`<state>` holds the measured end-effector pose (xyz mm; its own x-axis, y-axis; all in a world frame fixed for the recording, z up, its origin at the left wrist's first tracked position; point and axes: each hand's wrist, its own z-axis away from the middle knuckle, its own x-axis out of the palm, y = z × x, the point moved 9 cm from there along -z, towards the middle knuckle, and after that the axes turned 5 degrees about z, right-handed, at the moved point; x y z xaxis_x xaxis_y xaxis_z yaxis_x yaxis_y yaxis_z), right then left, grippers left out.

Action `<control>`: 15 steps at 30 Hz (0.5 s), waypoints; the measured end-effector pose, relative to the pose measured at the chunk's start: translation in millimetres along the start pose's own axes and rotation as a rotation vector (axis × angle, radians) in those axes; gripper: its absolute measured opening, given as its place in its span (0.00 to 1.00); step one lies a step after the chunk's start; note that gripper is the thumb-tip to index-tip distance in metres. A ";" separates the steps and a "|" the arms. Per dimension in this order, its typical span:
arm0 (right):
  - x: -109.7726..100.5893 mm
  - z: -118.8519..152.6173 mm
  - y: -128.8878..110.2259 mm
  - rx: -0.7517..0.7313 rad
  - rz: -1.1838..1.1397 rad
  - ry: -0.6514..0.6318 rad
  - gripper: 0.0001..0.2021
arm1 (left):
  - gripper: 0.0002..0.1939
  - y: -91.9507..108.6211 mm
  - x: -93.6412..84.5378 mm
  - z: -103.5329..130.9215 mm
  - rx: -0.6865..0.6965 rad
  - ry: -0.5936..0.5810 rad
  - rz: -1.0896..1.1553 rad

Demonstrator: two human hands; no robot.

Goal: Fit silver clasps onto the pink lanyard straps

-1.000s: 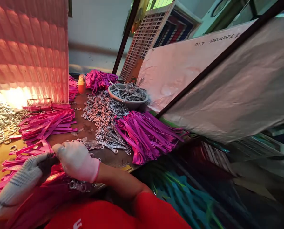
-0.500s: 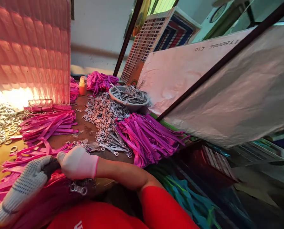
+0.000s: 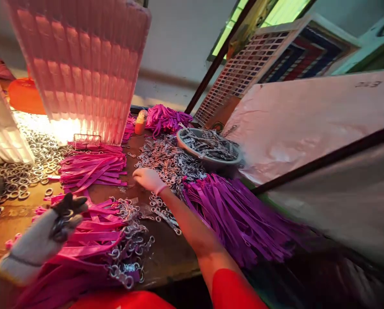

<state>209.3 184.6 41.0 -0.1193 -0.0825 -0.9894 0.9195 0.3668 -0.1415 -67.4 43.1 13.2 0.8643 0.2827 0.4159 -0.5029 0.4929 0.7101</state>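
My left hand [image 3: 55,227], in a grey glove with dark fingertips, is curled around several metal rings [image 3: 61,223] at the lower left, over the pink straps [image 3: 92,223]. My right hand [image 3: 149,179], in a white glove, reaches to the left edge of the heap of metal clasps [image 3: 166,159]; its fingers are bent together, and what they hold, if anything, is too small to tell. Metal rings and clasps [image 3: 127,257] hang at the right ends of the straps near the table's front edge. Purple straps [image 3: 224,214] lie right of my right forearm.
A grey basin [image 3: 208,150] full of clasps stands behind the heap. Loose rings [image 3: 34,163] lie at the left under a bright lamp. A ribbed translucent panel [image 3: 89,73] stands at the back left, with a small orange bottle [image 3: 140,123] beside it.
The view has swung left. My right hand has moved away from my left hand, forward to the clasp heap. My left hand has turned, and rings now show in it.
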 end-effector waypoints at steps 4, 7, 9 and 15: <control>23.4 -48.8 37.0 0.063 0.051 0.021 0.15 | 0.15 -37.5 51.8 -10.6 -0.268 -0.191 0.281; 39.5 -63.7 49.0 0.086 0.026 0.039 0.12 | 0.22 -44.3 67.2 -7.5 -0.332 -0.365 0.351; 45.8 -67.3 54.2 0.110 -0.017 0.068 0.11 | 0.21 -46.8 66.4 -2.5 -0.344 -0.405 0.371; 42.6 -44.7 29.4 0.118 -0.280 0.186 0.16 | 0.18 -48.2 49.3 6.9 -0.217 -0.302 0.171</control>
<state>214.5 233.3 -6.7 -0.4292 0.0095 -0.9032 0.8771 0.2433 -0.4142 -0.6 27.6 3.4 0.7120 0.1367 0.6887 -0.5984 0.6314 0.4933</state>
